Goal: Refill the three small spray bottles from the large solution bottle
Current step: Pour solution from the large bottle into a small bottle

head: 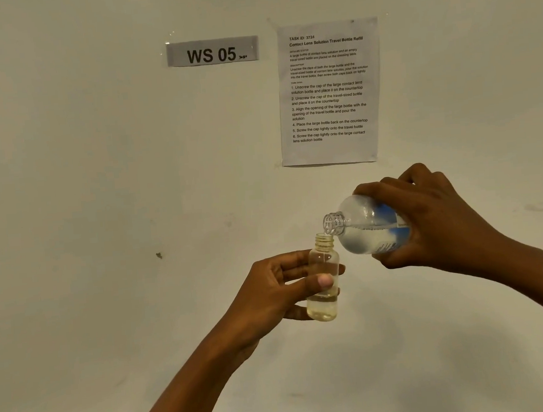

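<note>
The left hand (270,290) grips the uncapped small bottle (323,279) upright at mid-body, leaving its neck exposed above the fingers. The right hand (434,222) wraps the large solution bottle (367,227), tilted so its mouth meets that neck for pouring.

The left hand (270,290) grips a small clear bottle (323,283) upright, uncapped, with pale yellowish liquid in its lower part. Just above and to the right of the small bottle, the right hand (434,225) holds the large solution bottle (367,226) tipped on its side, its open neck touching the small bottle's mouth. On the wall above hang an instruction sheet (329,92) and, further left, a "WS 05" label (212,51).
</note>
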Demonstrator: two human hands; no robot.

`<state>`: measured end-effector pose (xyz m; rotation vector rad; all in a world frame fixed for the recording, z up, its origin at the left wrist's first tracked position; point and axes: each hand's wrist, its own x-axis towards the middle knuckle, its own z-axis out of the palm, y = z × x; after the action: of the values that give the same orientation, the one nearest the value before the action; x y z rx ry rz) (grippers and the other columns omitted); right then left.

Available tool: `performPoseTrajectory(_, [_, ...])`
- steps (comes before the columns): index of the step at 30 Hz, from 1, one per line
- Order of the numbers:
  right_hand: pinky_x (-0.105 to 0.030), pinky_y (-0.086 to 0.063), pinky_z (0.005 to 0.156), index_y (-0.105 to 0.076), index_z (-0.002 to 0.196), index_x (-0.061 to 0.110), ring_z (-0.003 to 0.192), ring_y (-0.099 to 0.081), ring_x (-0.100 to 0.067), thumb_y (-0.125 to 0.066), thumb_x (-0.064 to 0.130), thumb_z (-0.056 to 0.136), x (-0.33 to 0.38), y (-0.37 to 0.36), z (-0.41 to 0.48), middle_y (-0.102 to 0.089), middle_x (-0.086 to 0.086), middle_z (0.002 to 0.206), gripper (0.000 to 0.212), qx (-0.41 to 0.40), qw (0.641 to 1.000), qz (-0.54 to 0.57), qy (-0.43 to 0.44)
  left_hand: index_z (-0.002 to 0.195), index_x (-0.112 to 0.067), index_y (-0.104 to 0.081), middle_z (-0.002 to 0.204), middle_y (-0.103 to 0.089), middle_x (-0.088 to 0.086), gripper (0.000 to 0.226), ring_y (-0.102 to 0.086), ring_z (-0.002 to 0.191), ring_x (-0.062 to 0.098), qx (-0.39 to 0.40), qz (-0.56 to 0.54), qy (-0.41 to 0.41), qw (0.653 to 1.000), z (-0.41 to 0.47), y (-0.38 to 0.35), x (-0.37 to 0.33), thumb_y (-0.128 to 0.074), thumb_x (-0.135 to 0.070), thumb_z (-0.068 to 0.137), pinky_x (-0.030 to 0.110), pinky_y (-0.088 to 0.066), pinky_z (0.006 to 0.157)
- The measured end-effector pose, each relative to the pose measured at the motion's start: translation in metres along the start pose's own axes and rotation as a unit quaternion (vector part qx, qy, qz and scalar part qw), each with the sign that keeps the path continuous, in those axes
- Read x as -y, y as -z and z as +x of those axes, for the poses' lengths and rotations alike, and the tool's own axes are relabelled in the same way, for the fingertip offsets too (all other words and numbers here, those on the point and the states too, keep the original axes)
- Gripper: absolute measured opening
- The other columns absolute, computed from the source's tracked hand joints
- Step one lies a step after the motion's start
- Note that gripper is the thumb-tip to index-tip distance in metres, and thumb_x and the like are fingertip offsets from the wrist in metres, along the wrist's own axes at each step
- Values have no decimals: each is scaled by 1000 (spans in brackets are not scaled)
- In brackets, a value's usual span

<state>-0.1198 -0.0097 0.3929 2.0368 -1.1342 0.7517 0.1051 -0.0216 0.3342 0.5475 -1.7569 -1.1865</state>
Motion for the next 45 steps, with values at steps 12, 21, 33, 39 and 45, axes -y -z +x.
performPoseTrajectory(12, [-35, -35, 67, -40, 118, 32, 83, -40, -21, -75, 42, 50, -3, 0, -1, -61, 4, 94, 78, -1, 1000, 2, 5, 100, -28, -66, 100, -74, -5, 31, -72, 90, 18, 2, 2, -4, 1000, 0, -1, 0, -66, -27, 69, 29, -59, 68])
performPoseTrajectory(21, [-34, -33, 66, -41, 117, 29, 82, -40, -21, -87, 31, 45, 0, 0, -1, -61, 1, 92, 86, -10, 1000, 0, 8, 98, -30, -67, 99, -74, -6, 31, -72, 89, 17, 1, 3, -6, 1000, 0, -1, 0, -67, -29, 67, 28, -59, 68])
performPoseTrajectory(33, [-34, -33, 67, -40, 118, 30, 83, -39, -20, -87, 33, 47, 0, 1, 0, -61, 1, 95, 85, -2, 1000, -3, 1, 100, -28, -67, 100, -74, -5, 30, -72, 90, 17, 2, 6, -6, 1000, 1, -1, -1, -67, -26, 70, 30, -59, 70])
performPoseTrajectory(39, [-33, -32, 66, -49, 119, 22, 84, -37, -19, -87, 32, 46, 0, 1, 0, -61, -1, 95, 83, -8, 1000, 0, -1, 100, -29, -66, 99, -74, -6, 31, -72, 89, 17, 1, 3, -6, 1000, 2, 0, 0, -67, -27, 69, 28, -59, 68])
performPoseTrajectory(45, [-33, -31, 67, -38, 119, 31, 84, -38, -19, -77, 42, 50, -3, 0, 1, -61, 3, 96, 80, 3, 1000, -3, 3, 99, -29, -66, 99, -74, -6, 30, -72, 89, 17, 3, 3, -6, 1000, 2, 0, -1, -67, -26, 69, 29, -59, 69])
